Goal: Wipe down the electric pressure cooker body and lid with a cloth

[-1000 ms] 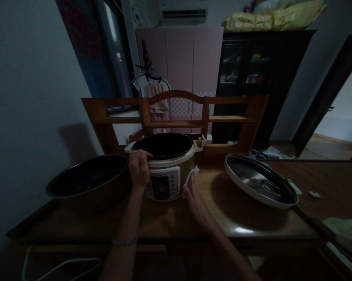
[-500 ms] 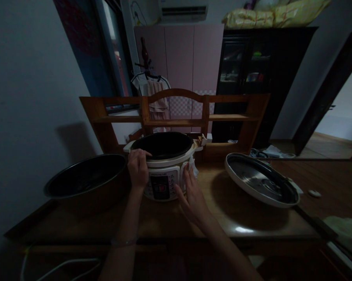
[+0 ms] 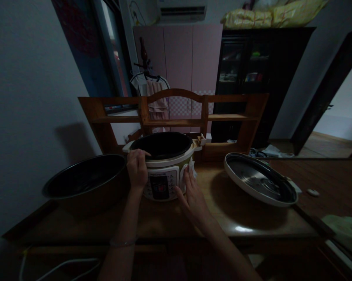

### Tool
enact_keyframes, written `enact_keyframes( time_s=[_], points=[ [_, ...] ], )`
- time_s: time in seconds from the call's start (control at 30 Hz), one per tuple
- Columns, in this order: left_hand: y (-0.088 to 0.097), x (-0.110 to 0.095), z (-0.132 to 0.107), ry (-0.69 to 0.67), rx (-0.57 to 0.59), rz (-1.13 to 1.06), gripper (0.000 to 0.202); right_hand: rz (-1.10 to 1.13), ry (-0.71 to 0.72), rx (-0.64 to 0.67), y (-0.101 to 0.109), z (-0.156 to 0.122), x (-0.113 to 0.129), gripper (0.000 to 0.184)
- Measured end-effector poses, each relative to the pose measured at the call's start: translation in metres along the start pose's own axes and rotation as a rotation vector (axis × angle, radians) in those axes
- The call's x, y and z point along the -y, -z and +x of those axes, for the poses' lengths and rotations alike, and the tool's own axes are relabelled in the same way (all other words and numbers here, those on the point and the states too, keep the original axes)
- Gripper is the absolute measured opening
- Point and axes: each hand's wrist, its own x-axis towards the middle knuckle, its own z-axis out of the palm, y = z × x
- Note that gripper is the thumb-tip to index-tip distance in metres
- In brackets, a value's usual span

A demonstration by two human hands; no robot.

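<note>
A white and green electric pressure cooker stands upright on the wooden desk, its dark inside uncovered and its button panel facing me. My left hand is closed over the left part of its front rim, fingertips bent inward. Against the right front side, my right hand presses a white tissue with fingers stretched along the curved wall; part of the tissue sticks out beyond the fingertips. To the left is a dark inner pot. The cooker's round lid rests on the right, its metal underside facing up.
A wooden shelf rack rises along the back of the desk. A wall borders the left side. White cable hangs below the front edge at left. A small white object lies at far right.
My right hand and the tissue have shifted very slightly against the cooker's side, baring a bit more green. My left hand keeps its hold on the rim. The view has moved slightly.
</note>
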Motion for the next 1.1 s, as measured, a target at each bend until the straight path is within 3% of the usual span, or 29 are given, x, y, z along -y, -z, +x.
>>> enact_keyframes(
  time_s=[0.27,0.63,0.9,1.1],
  points=[
    [0.000,-0.001,0.000,0.004,-0.003,-0.009,0.043,0.027,0.003,-0.026,-0.008,-0.012,-0.012,0.072],
    [0.000,-0.001,0.000,0.000,-0.015,-0.005,0.043,-0.140,0.158,-0.062,0.017,0.006,-0.011,0.070],
    [-0.001,-0.001,0.000,-0.004,-0.017,-0.004,0.043,-0.154,0.126,-0.063,0.011,-0.007,-0.020,0.070],
    [0.000,0.001,0.000,0.007,0.003,0.003,0.044,-0.186,0.154,-0.070,0.010,0.001,-0.020,0.072]
  ],
)
